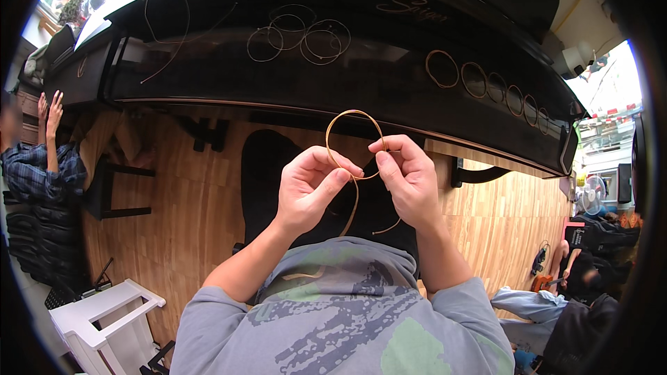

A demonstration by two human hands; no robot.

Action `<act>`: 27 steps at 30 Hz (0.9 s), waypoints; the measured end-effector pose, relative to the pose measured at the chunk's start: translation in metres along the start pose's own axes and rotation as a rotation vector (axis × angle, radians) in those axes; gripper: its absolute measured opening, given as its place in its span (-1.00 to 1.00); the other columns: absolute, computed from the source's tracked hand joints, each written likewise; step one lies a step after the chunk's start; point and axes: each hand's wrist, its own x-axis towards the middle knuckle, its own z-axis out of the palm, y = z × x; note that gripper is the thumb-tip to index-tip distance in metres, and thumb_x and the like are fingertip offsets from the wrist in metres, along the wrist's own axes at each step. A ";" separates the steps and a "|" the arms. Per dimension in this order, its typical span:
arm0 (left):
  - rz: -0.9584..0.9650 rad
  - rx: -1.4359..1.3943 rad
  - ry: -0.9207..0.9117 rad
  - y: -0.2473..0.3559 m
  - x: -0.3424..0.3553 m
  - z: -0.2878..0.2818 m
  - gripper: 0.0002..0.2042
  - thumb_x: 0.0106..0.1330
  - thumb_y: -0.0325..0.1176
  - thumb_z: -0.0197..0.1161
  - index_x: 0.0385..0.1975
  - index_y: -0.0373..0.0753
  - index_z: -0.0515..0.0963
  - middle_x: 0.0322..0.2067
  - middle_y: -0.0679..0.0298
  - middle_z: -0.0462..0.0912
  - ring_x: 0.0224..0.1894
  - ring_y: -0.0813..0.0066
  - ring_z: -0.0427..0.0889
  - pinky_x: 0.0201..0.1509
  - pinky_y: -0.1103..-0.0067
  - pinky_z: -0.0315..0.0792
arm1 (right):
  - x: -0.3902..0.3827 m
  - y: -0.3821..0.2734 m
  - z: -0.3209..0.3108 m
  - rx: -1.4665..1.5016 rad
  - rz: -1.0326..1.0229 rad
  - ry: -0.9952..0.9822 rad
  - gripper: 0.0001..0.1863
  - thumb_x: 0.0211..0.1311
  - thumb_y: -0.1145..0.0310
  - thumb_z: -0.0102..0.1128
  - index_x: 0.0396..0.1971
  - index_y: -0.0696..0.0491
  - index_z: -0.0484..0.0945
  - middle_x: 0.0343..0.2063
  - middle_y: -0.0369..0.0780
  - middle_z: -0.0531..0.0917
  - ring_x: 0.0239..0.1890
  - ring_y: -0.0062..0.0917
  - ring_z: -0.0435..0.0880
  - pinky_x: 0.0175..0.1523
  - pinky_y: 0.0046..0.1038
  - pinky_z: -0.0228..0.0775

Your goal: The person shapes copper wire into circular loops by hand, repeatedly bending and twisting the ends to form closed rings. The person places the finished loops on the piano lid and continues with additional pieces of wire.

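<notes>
A bronze-coloured guitar string [354, 112] is bent into a round loop between my two hands, above my lap. My left hand [310, 186] pinches the loop's lower left side between thumb and fingers. On the loop's right side, my right hand [411, 179] grips the wire between thumb and forefinger. One loose end hangs below my left hand toward my shirt, and another curls out beneath my right hand. On the black piano [389, 73] before me lie silver coiled strings [306, 30] in a cluster. A row of bronze coiled strings [442, 69] lies to the right.
An uncoiled string [182, 40] lies at the piano's left. A person in a plaid shirt [35, 167] has raised hands at the far left, near a dark stool [111, 187]. White furniture [104, 316] stands lower left. Other people [577, 319], one with a guitar, are lower right.
</notes>
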 end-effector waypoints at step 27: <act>-0.135 -0.045 -0.102 0.010 -0.002 -0.014 -0.92 0.21 -0.48 0.19 -0.39 -0.27 0.41 -0.47 0.21 0.58 -0.29 0.44 0.62 -0.11 0.53 0.51 | 0.009 0.016 -0.003 -0.459 -0.305 0.145 -0.92 0.11 0.52 0.20 -0.37 0.14 0.53 -0.57 -0.36 0.49 -0.51 -0.74 0.44 -0.36 -0.66 0.31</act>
